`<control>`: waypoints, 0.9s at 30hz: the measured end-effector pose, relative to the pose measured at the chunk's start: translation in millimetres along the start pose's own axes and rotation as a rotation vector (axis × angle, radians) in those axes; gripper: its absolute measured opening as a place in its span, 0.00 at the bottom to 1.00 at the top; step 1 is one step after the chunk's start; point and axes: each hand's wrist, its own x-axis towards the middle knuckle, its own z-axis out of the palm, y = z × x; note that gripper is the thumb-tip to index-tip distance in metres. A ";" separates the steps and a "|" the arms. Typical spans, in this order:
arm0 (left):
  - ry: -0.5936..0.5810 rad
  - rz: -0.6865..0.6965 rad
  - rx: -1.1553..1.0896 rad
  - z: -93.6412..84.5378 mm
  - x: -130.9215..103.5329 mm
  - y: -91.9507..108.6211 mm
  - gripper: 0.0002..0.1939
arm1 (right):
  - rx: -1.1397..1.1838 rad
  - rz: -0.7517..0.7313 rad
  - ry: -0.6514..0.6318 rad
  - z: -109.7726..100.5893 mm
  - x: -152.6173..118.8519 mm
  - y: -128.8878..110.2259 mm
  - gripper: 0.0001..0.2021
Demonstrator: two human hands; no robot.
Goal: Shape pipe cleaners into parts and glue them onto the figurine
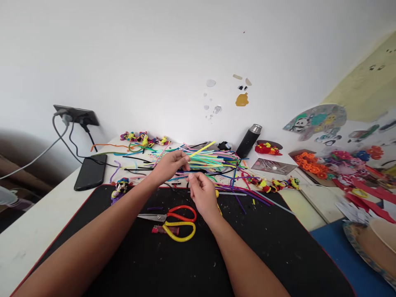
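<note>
A yellow pipe cleaner (202,150) sticks out up and to the right from the pinched fingers of my left hand (171,165). Just below and to the right, my right hand (204,194) has thumb and forefinger pressed together; what they grip, if anything, is too small to make out. A yellow piece (218,194) shows partly behind that hand. Beyond both hands lies a heap of colourful pipe cleaners (213,159). Scissors (177,216) with one red and one yellow handle rest on the black mat (161,264), over a red lighter (156,229).
A black phone (90,172) lies at the left, below a socket with cables (76,115). Small pipe-cleaner figures (120,187) sit around the mat. At the back stand a black flask (249,140) and a small box (274,166). Orange flowers (307,164) are at the right.
</note>
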 end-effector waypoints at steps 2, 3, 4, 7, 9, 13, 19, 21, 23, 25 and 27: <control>-0.042 0.009 -0.003 1.5 -2.4 6.3 0.22 | 0.116 0.034 0.045 -3.0 4.9 0.5 0.19; -0.064 0.007 0.001 2.7 -3.7 9.0 0.21 | 0.170 0.049 0.071 -4.8 7.4 0.4 0.19; -0.085 0.004 0.016 4.3 -5.1 11.3 0.21 | 0.217 0.061 0.098 -6.7 9.6 0.1 0.19; -0.144 0.006 0.142 11.2 -9.8 15.9 0.18 | 0.300 0.082 0.178 -12.2 15.1 -0.5 0.20; -0.179 0.026 0.249 17.0 -12.6 17.3 0.17 | 0.310 0.080 0.193 -14.8 17.4 -0.3 0.20; -0.245 0.056 0.336 22.8 -14.1 17.2 0.17 | 0.326 0.082 0.168 -17.1 19.8 0.0 0.20; -0.176 -0.006 0.280 -5.3 -6.2 17.5 0.21 | 0.359 0.064 0.213 -27.4 23.6 -7.1 0.22; -0.111 -0.002 0.252 -17.6 -4.5 20.8 0.21 | 0.372 0.057 0.226 -31.5 24.9 -9.1 0.23; -0.068 -0.005 0.255 -27.1 -4.0 24.8 0.21 | 0.392 0.059 0.227 -33.9 25.6 -10.0 0.23; -0.043 -0.004 0.274 -33.5 -4.5 28.5 0.21 | 0.407 0.062 0.223 -34.5 25.5 -10.5 0.23; 0.006 0.010 0.285 -38.2 -5.4 31.8 0.20 | 0.408 0.057 0.221 -34.4 24.9 -11.5 0.23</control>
